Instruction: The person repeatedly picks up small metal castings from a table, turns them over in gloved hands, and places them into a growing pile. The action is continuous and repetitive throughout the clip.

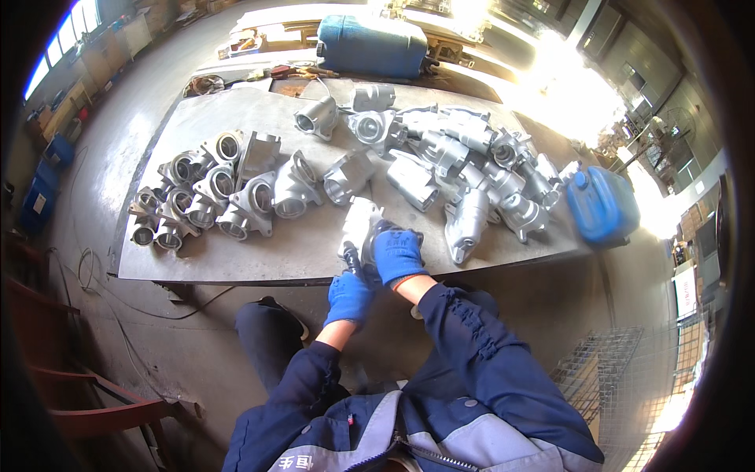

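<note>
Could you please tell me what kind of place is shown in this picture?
It looks like a metalworking workshop or factory floor: many silvery metal parts lie on a broad worktable, and a blue jerrycan stands by its right end.

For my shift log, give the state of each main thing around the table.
Left hand: gloved, closed around something dark.
Right hand: gloved, grip partly hidden.
Nearest casting: partly hidden by hands.
Left castings: clustered, open ends showing.
Right castings: piled.
Blue jerrycan: apparently capped.
Far container: lying down.
</note>
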